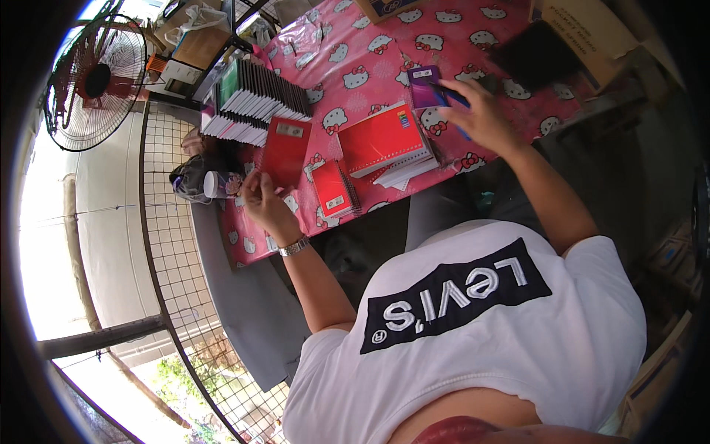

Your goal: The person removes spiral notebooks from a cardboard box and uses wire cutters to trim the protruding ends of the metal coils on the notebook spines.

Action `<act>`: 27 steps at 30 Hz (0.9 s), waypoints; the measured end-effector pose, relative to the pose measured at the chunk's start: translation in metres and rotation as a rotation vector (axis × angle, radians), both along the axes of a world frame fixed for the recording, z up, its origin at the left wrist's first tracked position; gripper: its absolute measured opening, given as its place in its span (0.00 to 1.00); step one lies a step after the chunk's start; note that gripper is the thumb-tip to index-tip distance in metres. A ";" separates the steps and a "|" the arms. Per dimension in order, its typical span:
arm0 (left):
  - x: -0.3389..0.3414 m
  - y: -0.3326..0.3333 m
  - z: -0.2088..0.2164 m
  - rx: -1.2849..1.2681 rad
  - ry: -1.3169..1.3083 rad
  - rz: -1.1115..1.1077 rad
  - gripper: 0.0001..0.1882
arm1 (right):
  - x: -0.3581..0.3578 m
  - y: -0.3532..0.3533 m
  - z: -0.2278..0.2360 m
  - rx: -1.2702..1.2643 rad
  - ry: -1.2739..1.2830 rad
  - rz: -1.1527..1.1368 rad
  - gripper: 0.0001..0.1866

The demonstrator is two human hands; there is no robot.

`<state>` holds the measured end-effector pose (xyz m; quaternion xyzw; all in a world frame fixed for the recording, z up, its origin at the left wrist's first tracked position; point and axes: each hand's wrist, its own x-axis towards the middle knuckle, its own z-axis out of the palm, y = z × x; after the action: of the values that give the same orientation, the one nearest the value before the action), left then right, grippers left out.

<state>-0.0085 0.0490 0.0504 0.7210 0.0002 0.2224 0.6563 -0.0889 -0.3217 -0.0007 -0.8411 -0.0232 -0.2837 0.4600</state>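
My left hand [265, 203], with a metal watch at the wrist, has its fingers closed at the lower edge of a red notebook [285, 153] that bears a pale label. My right hand [484, 118] is curled round a slim dark-and-blue tool [448, 94], whose exact kind is partly hidden by the fingers. That tool lies over the edge of a purple notebook [422, 86] on the table. Between my hands sit a stack of red-covered notebooks [381, 140], with punched holes along its near edge, and a small red spiral notebook [332, 191].
A pink patterned cloth [373, 48] covers the table. Rows of stacked notebooks [259, 100] stand at the left, near a cup [214, 184]. An open cardboard box [584, 44] is at the far right. A fan [96, 81] and wire mesh [174, 214] are on the left.
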 end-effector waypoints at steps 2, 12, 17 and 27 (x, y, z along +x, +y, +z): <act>0.001 0.032 -0.054 -0.199 0.213 -0.011 0.09 | -0.007 -0.028 -0.068 -0.093 0.247 -0.051 0.27; -0.043 0.035 -0.164 0.125 0.273 0.359 0.10 | 0.015 -0.096 -0.135 -0.311 0.163 -0.252 0.18; -0.048 0.031 -0.168 0.527 0.331 0.455 0.16 | 0.032 -0.189 -0.143 -0.755 0.389 -0.757 0.16; -0.036 -0.009 -0.100 0.805 -0.200 0.186 0.15 | 0.054 -0.218 -0.138 -0.693 0.542 -0.566 0.12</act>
<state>-0.0440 0.0397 -0.0499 0.8916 -0.0853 0.3316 0.2962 -0.0353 -0.5399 -0.1391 -0.9606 0.2324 -0.1446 0.0494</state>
